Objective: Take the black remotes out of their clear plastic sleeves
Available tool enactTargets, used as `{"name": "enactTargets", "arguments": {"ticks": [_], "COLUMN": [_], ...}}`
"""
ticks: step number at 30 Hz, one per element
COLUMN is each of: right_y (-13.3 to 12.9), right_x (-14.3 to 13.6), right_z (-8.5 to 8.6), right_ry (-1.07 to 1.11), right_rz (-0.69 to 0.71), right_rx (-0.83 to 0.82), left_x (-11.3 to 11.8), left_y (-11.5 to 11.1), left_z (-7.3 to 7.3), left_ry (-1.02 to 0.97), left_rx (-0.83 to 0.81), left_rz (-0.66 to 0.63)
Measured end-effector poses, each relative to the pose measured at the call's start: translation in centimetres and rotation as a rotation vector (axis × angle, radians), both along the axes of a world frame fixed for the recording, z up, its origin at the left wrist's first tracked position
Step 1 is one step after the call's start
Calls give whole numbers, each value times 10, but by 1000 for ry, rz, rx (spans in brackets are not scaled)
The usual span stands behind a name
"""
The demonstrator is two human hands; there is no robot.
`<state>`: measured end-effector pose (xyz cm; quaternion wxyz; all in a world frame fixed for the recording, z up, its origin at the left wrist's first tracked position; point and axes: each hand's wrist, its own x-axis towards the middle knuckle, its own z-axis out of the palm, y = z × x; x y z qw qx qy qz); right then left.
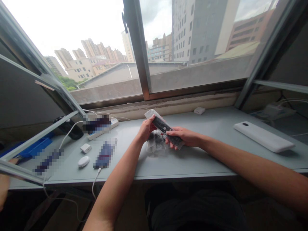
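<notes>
A black remote control (161, 124) in a clear plastic sleeve is held above the table, slanting down to the right. My left hand (146, 128) grips its upper left end, thumb on top. Around the lower right end my right hand (179, 136) is closed, with the thumb over the buttons. Beneath and behind the hands, a bundle in clear plastic (152, 144) with dark and pale parts lies on the table; the hands partly cover it.
Left on the table (204, 160) are a blurred-out phone (105, 154), a white round case (83, 161), a white charger (86, 148) and a power strip (102, 131). Rightward lie a white oblong device (263, 137) and a small white box (199, 110). Another person's arm (4, 186) shows far left.
</notes>
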<state>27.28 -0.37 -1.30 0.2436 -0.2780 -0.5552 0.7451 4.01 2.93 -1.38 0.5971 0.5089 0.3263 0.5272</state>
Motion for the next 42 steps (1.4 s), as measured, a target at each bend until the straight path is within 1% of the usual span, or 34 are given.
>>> {"name": "enactTargets", "arguments": {"ticks": [8, 13, 15, 17, 19, 22, 27, 33, 36, 39, 42], "right_y": [-2, -2, -1, 0, 1, 1, 1, 1, 0, -1, -2], "right_x": [0, -1, -1, -1, -1, -1, -2, -2, -2, -3, -2], "right_z": [1, 2, 1, 0, -1, -2, -2, -1, 0, 0, 0], "right_ry": [1, -5, -16, -18, -9, -4, -3, -8, -10, -11, -16], "right_rz": [-12, -18, -33, -50, -62, -65, -62, -41, -29, -21, -37], "right_rx": [14, 18, 19, 21, 29, 34, 42, 47, 51, 51, 53], "left_x": [-3, -1, -1, -1, -2, -3, -3, -4, -4, -4, -4], "left_y": [5, 1, -1, -3, -3, -1, 2, 3, 4, 4, 2], "left_z": [-6, -2, 0, 1, 1, -2, -4, -3, -3, -3, -2], "left_ry": [-7, 11, 21, 42, 70, 97, 65, -10, -29, -31, -47], "left_rx": [97, 119, 95, 67, 43, 37, 96, 86, 109, 136, 110], "left_rz": [61, 88, 76, 33, -5, -16, 26, 69, 81, 129, 144]}}
